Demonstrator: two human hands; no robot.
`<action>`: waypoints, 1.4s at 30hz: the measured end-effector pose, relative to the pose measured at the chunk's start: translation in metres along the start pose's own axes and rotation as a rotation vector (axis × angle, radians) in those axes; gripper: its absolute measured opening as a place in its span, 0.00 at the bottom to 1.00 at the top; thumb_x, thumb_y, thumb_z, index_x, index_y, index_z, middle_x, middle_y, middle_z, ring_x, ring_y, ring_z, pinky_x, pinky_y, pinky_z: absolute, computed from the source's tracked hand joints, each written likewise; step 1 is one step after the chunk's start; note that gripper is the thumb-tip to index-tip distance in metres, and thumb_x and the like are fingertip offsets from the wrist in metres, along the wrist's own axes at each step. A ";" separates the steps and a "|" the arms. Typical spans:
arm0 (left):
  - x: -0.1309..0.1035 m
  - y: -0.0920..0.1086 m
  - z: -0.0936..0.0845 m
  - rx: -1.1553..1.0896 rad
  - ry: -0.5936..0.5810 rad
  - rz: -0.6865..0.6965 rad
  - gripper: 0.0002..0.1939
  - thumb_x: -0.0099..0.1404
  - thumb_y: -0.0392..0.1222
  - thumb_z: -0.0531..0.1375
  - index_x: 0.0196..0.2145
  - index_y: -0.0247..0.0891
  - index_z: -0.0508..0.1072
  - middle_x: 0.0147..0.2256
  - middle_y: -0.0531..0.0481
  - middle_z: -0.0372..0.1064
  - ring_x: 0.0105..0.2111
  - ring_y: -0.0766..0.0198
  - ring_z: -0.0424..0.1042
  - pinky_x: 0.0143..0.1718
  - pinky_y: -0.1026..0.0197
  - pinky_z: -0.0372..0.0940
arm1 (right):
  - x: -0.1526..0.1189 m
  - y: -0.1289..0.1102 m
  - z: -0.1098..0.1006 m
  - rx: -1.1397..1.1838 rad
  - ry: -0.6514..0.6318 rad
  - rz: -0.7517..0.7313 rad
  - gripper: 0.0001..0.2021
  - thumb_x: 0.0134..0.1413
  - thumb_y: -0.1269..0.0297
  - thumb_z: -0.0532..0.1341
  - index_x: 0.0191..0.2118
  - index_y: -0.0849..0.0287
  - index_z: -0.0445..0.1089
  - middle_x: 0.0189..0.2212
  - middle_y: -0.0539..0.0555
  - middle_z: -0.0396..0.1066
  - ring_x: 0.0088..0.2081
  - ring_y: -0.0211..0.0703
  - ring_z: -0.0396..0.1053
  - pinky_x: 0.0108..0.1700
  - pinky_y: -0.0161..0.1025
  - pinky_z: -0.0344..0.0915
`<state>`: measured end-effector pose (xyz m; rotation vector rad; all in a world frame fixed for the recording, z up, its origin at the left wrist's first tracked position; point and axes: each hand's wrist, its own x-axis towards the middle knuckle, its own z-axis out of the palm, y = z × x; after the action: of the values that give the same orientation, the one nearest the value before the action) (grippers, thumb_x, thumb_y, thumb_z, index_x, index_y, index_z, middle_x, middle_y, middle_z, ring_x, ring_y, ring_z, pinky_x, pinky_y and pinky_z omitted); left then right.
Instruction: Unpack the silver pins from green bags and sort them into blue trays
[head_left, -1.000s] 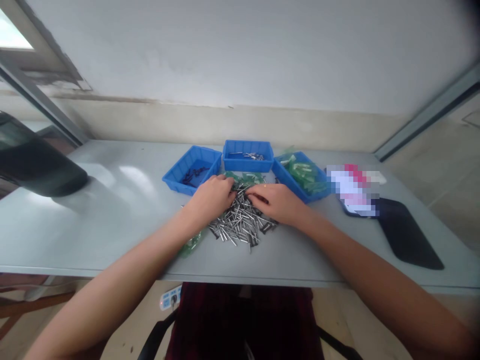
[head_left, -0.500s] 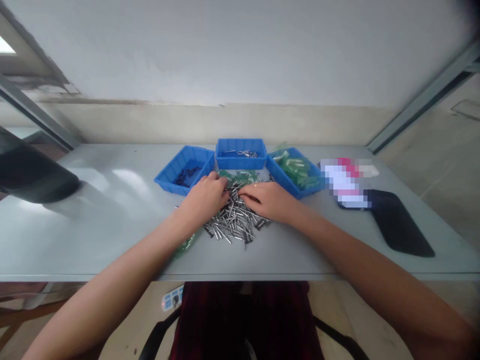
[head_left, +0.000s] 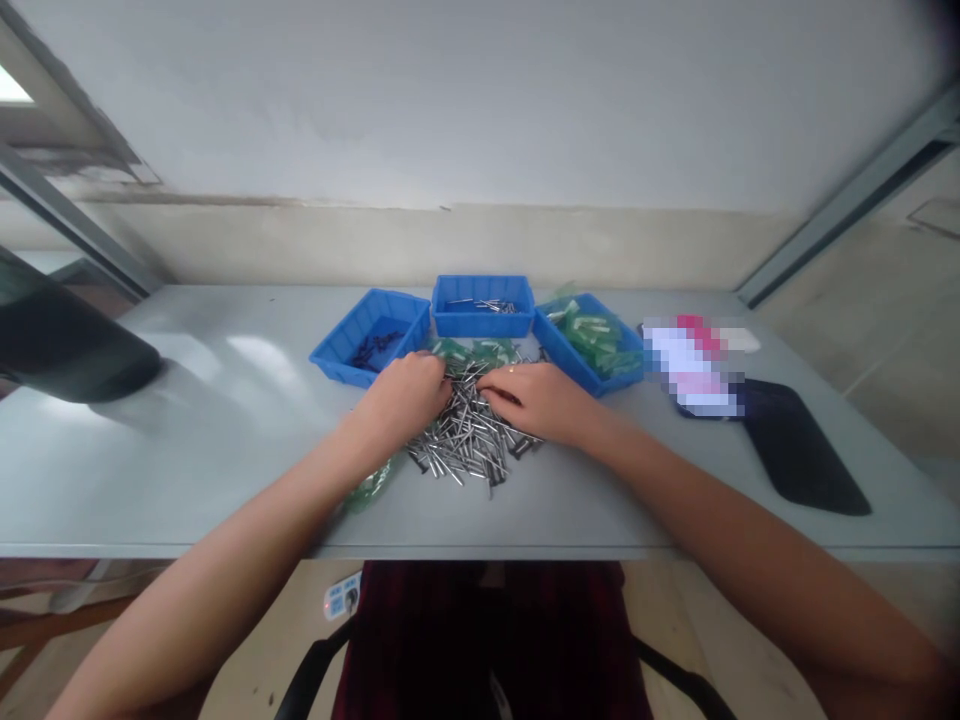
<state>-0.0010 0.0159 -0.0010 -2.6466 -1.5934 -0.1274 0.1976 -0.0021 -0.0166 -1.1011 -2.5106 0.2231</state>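
Note:
A loose pile of thin, nail-like silver metal pins [head_left: 469,440] lies on the grey table, with some dark short pieces among them. My left hand [head_left: 414,392] rests at the pile's left edge, its fingers curled inward and the tips mostly hidden. Across from it, my right hand [head_left: 529,395] reaches in from the right with thumb and fingers drawn together over the pins. What either hand grips is too small or covered to make out. Just behind the hands lies green plastic packaging [head_left: 476,351].
Behind the pile stand a left blue bin [head_left: 341,372] with dark small parts, a middle blue bin [head_left: 484,325] with silver pins, and a right blue bin [head_left: 592,380] with green packets. Another green packet [head_left: 369,488] lies near my left forearm. A dark flat object [head_left: 806,450] is at right.
My left hand has shifted slightly down and left, its fingers more tucked in. My right hand has stayed almost still at the pile.

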 end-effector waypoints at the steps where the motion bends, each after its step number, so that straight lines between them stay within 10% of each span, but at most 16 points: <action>1: 0.000 0.001 -0.001 0.011 -0.009 0.001 0.13 0.63 0.36 0.52 0.27 0.34 0.74 0.31 0.40 0.73 0.29 0.57 0.73 0.31 0.57 0.65 | 0.000 0.000 0.000 0.002 -0.002 0.003 0.13 0.63 0.65 0.51 0.42 0.58 0.72 0.36 0.54 0.76 0.37 0.42 0.72 0.39 0.37 0.62; 12: -0.005 0.007 -0.004 0.049 0.164 -0.026 0.12 0.66 0.36 0.51 0.38 0.34 0.74 0.43 0.41 0.73 0.42 0.52 0.73 0.34 0.58 0.68 | 0.000 0.000 0.001 0.004 0.008 0.010 0.12 0.62 0.65 0.52 0.41 0.58 0.72 0.35 0.54 0.76 0.36 0.42 0.72 0.38 0.37 0.62; 21: 0.000 0.013 -0.010 -0.533 0.399 0.089 0.10 0.65 0.33 0.55 0.42 0.36 0.73 0.38 0.49 0.76 0.35 0.65 0.74 0.38 0.64 0.67 | 0.002 0.001 -0.003 0.163 0.256 0.178 0.24 0.59 0.60 0.56 0.60 0.59 0.56 0.33 0.52 0.73 0.33 0.42 0.70 0.35 0.38 0.64; 27: -0.002 0.018 -0.014 -0.771 0.395 0.048 0.08 0.65 0.37 0.57 0.40 0.36 0.75 0.35 0.50 0.76 0.33 0.67 0.73 0.36 0.66 0.66 | 0.002 0.003 -0.006 0.060 0.273 0.146 0.12 0.62 0.56 0.54 0.41 0.58 0.69 0.25 0.50 0.68 0.27 0.38 0.64 0.31 0.36 0.57; 37: 0.001 0.013 -0.011 -0.850 0.267 0.022 0.13 0.61 0.46 0.63 0.41 0.38 0.73 0.27 0.54 0.68 0.26 0.70 0.65 0.27 0.65 0.60 | 0.002 -0.001 -0.013 0.057 0.267 0.147 0.15 0.65 0.63 0.48 0.29 0.59 0.64 0.23 0.49 0.63 0.26 0.36 0.60 0.31 0.36 0.52; 42: 0.002 0.013 -0.010 -0.778 0.193 0.023 0.20 0.66 0.49 0.57 0.21 0.37 0.60 0.19 0.58 0.49 0.21 0.71 0.51 0.22 0.64 0.48 | 0.002 -0.001 -0.018 0.259 0.269 0.206 0.14 0.65 0.62 0.49 0.27 0.58 0.59 0.21 0.46 0.60 0.24 0.33 0.58 0.30 0.35 0.51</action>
<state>0.0107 0.0104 0.0092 -3.0156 -1.6859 -1.1818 0.2031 -0.0011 0.0010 -1.1937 -2.0673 0.4144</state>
